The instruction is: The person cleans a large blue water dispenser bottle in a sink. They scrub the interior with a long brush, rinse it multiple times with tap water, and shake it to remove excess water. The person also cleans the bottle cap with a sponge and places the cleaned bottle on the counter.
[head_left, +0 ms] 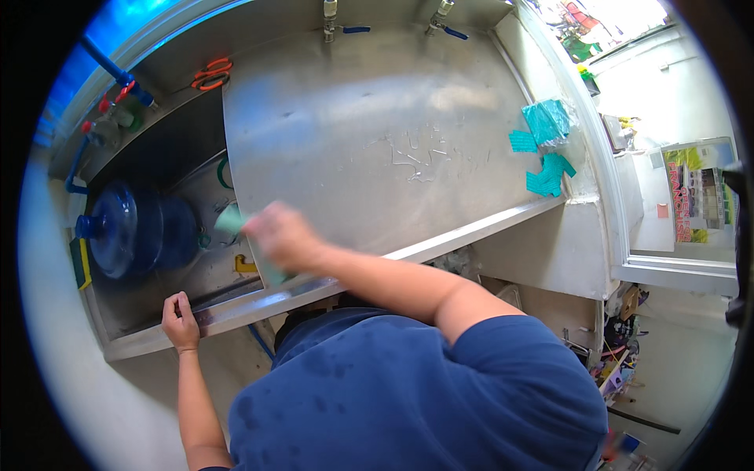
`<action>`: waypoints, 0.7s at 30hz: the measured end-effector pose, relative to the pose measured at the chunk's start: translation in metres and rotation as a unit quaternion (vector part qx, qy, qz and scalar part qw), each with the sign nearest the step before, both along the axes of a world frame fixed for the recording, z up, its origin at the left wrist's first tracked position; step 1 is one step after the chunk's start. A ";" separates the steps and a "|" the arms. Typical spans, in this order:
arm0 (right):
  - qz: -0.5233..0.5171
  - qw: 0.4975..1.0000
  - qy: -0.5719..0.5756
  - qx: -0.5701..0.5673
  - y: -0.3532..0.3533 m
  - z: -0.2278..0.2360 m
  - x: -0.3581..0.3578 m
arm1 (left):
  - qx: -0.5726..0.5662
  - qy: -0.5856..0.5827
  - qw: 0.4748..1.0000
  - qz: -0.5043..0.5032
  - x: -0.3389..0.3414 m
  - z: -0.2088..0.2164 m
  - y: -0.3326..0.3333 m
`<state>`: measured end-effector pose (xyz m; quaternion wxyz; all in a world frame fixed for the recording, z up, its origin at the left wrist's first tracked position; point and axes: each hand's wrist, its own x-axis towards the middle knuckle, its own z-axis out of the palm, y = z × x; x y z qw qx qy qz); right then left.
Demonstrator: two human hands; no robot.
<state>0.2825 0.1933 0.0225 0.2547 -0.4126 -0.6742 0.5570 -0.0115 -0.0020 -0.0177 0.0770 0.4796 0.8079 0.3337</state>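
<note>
The green cloth (232, 220) is in my right hand (284, 235), at the left edge of the steel worktop (369, 118); my fingers are closed around it, and this hand is blurred. My left hand (180, 320) is curled over the front rim of the sink (149, 334), gripping it. In the sink lies 1 blue water jug (133, 229) on its side. Some teal cloths (546, 145) are well apart, at the right end of the worktop, and water drops (416, 157) are in its middle
</note>
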 end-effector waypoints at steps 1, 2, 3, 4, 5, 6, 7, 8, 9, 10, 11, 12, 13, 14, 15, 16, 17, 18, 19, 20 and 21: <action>-0.040 0.991 -0.085 0.091 0.026 0.008 0.038 | 0.006 0.016 1.000 -0.014 0.001 0.001 0.001; -0.109 0.980 -0.074 0.150 0.048 0.018 0.090 | 0.011 0.021 1.000 -0.020 0.002 0.002 0.001; -0.078 0.868 -0.271 0.409 0.081 0.024 0.149 | 0.012 0.015 1.000 -0.025 0.003 0.003 0.002; -0.174 0.844 -0.298 0.411 0.095 0.028 0.209 | 0.027 0.027 0.999 -0.039 0.005 0.005 0.002; -0.215 0.797 -0.449 0.342 0.115 0.030 0.270 | 0.029 0.027 0.999 -0.033 0.006 0.005 0.002; -0.309 0.756 -0.483 0.315 0.125 0.024 0.319 | 0.024 0.021 0.999 -0.032 0.008 0.007 0.002; -0.328 0.733 -0.540 0.253 0.134 0.019 0.364 | 0.021 0.010 0.999 -0.025 0.009 0.007 0.002; -0.326 0.742 -0.528 0.254 0.138 0.005 0.389 | 0.026 0.017 0.999 -0.035 0.010 0.008 0.002; -0.348 0.742 -0.519 0.244 0.139 -0.006 0.404 | 0.035 0.022 0.998 -0.039 0.011 0.009 0.003; -0.369 0.738 -0.530 0.195 0.139 -0.016 0.409 | 0.043 0.027 0.998 -0.043 0.011 0.009 0.003; -0.388 0.741 -0.496 0.233 0.135 -0.026 0.401 | 0.045 0.023 0.998 -0.047 0.011 0.010 0.003; -0.406 0.741 -0.482 0.232 0.131 -0.035 0.384 | 0.046 0.019 0.998 -0.049 0.011 0.010 0.003; -0.420 0.737 -0.460 0.263 0.126 -0.040 0.362 | 0.045 0.009 0.998 -0.053 0.011 0.011 0.003; -0.420 0.752 -0.455 0.223 0.120 -0.042 0.338 | 0.038 0.013 0.998 -0.049 0.011 0.011 0.003; -0.423 0.755 -0.437 0.246 0.116 -0.041 0.315 | 0.035 0.009 0.998 -0.046 0.011 0.011 0.003; -0.431 0.755 -0.447 0.209 0.110 -0.040 0.291 | 0.032 0.005 0.999 -0.042 0.011 0.011 0.003; -0.432 0.753 -0.458 0.190 0.106 -0.038 0.270 | 0.034 0.001 0.998 -0.044 0.011 0.011 0.003; -0.450 0.758 -0.444 0.159 0.104 -0.035 0.253 | 0.039 -0.002 0.998 -0.047 0.011 0.011 0.003; -0.467 0.756 -0.431 0.159 0.103 -0.032 0.238 | 0.042 -0.010 0.998 -0.048 0.011 0.011 0.002; -0.475 0.756 -0.424 0.151 0.103 -0.030 0.225 | 0.044 -0.004 0.998 -0.049 0.011 0.011 0.002; -0.483 0.757 -0.417 0.143 0.104 -0.028 0.215 | 0.044 -0.005 0.998 -0.049 0.011 0.011 0.002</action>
